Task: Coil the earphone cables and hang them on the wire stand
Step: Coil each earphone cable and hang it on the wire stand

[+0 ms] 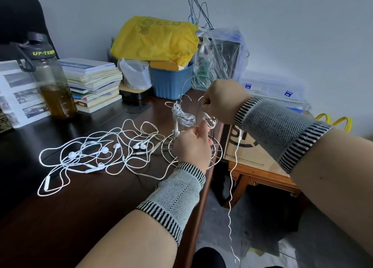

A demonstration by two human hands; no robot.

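Both hands work at the silver wire stand (189, 126) on the dark worktop (80, 207): the left hand (191, 146) and right hand (220, 100) pinch a thin white earphone cable (232, 177) (limp, light, tangle-prone), best held by its gathered loops, its tail dangling floorward.
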